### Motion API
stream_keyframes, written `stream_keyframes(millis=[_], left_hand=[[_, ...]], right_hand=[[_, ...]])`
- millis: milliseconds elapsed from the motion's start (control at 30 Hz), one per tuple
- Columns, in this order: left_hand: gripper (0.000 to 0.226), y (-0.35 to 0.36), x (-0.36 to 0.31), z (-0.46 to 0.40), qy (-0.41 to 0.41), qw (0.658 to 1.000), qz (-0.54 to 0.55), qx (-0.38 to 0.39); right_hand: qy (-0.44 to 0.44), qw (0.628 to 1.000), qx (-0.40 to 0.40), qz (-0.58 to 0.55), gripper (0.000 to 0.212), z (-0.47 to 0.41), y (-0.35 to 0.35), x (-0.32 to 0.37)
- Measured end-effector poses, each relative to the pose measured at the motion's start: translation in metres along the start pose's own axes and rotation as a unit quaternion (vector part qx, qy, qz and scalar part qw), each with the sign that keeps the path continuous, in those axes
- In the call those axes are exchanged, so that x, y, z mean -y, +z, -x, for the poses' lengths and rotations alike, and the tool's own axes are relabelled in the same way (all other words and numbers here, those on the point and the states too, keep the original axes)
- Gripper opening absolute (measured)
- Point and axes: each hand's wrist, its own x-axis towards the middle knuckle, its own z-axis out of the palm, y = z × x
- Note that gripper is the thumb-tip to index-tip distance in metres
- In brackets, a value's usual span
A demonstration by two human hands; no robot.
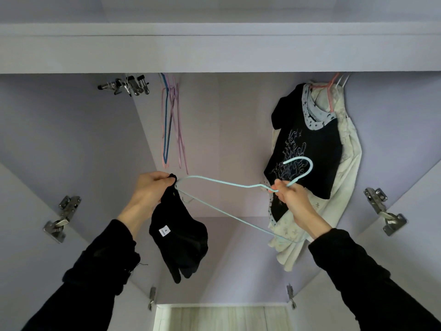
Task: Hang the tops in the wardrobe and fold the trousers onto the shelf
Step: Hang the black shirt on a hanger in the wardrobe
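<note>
I stand before the open lilac wardrobe [71, 130]. My left hand [149, 192] pinches the top of a small black garment [179, 235] with a white label, which hangs bunched below it, against one end of a light blue wire hanger [222, 183]. My right hand [290, 194] grips that hanger at its neck, just under the hook, which points up and right. A black printed top [307, 144] and a white garment [348, 149] hang on hangers at the right of the wardrobe.
Several empty pink, purple and blue hangers [170, 125] hang at the back left, with metal clip hangers [128, 86] beside them. Door hinges [60, 218] stick out on both sides. A shelf edge [219, 53] runs overhead; pale floor [214, 318] shows below.
</note>
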Motion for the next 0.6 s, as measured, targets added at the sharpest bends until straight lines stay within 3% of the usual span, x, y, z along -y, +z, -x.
stream_keyframes(millis=[133, 300, 433, 533, 600], left_hand=[[0.008, 0.002, 0.001, 0.000, 0.067, 0.995, -0.064, -0.038], [0.012, 0.015, -0.009, 0.016, 0.152, 0.975, -0.161, -0.022], [0.014, 0.041, -0.020, 0.036, 0.261, 0.926, -0.271, 0.026], [0.020, 0.037, -0.027, 0.040, 0.295, 0.893, -0.330, 0.084], [0.021, 0.029, -0.027, 0.038, 0.322, 0.845, -0.410, 0.117]], right_hand=[[-0.058, 0.995, 0.036, 0.078, 0.030, 0.010, 0.011, 0.022], [-0.121, 0.977, 0.086, 0.151, 0.031, 0.021, 0.035, 0.043], [-0.145, 0.958, 0.158, 0.191, 0.037, 0.038, 0.076, 0.062], [-0.124, 0.970, 0.165, 0.131, 0.036, 0.045, 0.082, 0.068], [-0.108, 0.979, 0.154, 0.082, 0.033, 0.045, 0.075, 0.069]])
